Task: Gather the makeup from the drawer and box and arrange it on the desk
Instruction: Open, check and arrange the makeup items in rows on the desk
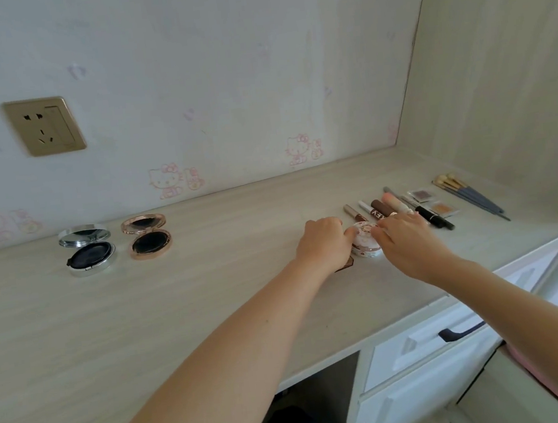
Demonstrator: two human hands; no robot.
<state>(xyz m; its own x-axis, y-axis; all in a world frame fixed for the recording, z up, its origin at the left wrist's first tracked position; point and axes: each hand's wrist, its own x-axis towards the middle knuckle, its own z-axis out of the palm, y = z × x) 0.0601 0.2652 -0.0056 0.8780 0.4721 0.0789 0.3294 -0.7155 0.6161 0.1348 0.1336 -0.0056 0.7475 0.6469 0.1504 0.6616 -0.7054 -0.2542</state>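
Fingers of the left hand [323, 241] curl against the left side of a small white compact [365, 242]; right hand [407, 235] fingertips pinch its right rim; it sits on the desk [211, 304]. Both forearms reach forward. Already laid out: silver compact [87, 250], rose-gold compact [149, 237], tubes and pencils [384, 210], brushes [469, 196]; arranging looks nearly finished.

Compacts [117, 243] left of brushes [469, 196]
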